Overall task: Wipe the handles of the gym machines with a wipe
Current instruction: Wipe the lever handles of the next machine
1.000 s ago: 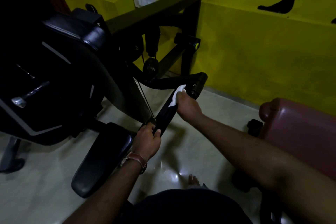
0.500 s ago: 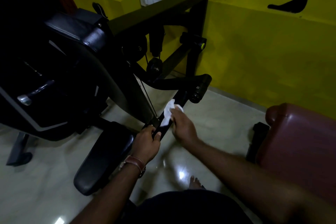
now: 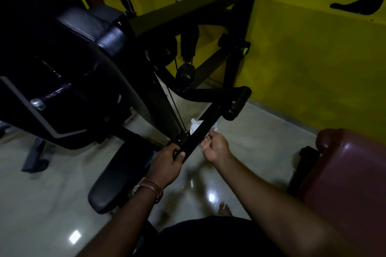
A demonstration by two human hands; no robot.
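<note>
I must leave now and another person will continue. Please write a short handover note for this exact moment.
Left hand grips the near end of the black handle bar.
Right hand pinches the white wipe, which is wrapped under the bar's middle.
Done: cannot tell how much is already wiped.
Left: the roller grip at the far end, then the other handles.

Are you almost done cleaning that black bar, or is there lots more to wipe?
I can't tell which parts are already clean; nothing on the bar shows it. Right now the left hand grips the bar's near end while the right hand holds the white wipe wrapped around its middle. The round end cap is beyond the wipe, and the chrome handle on the machine sits untouched.
</note>
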